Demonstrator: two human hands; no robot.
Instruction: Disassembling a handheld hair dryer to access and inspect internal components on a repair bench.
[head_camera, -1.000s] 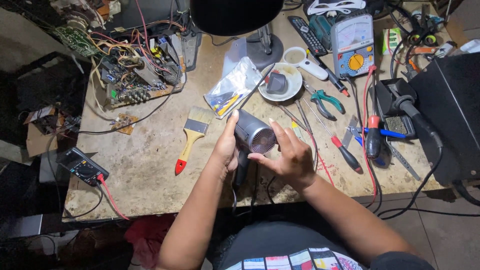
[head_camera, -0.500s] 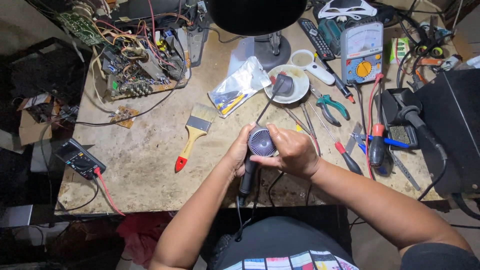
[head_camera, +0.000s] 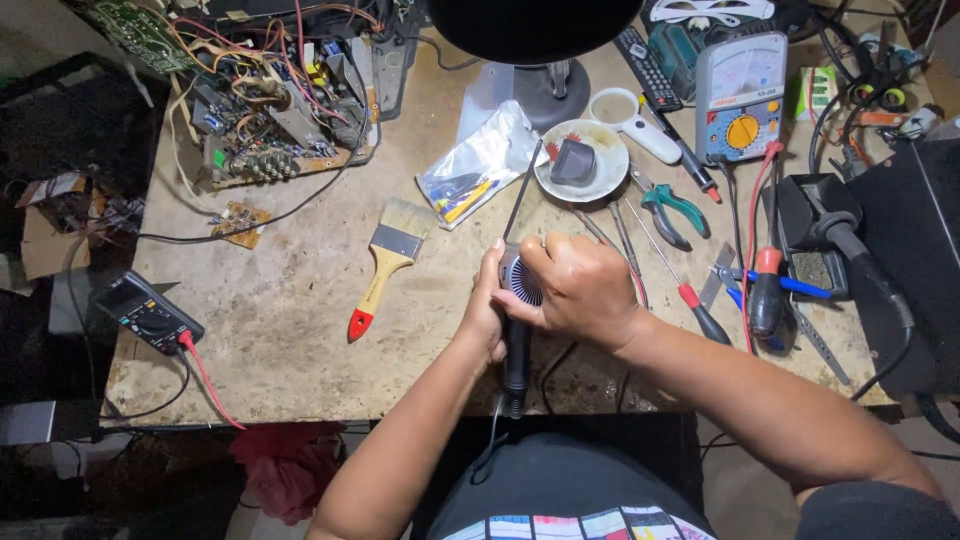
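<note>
Since half a second ago, the hair dryer (head_camera: 518, 290) has been turned so its round grille faces up, near the table's (head_camera: 290, 330) front edge at the middle. Left hand (head_camera: 487, 318) is wrapped tight round the barrel; right hand (head_camera: 572, 290) has fingertips pinched on the grille rim. Judging by this, twisting the grille evenly while the left hand braces the handle should work best. A clear plastic bag (head_camera: 482, 165) with yellow and blue contents lies toward the far edge; a green box (head_camera: 817, 92) sits near the far right corner.
</note>
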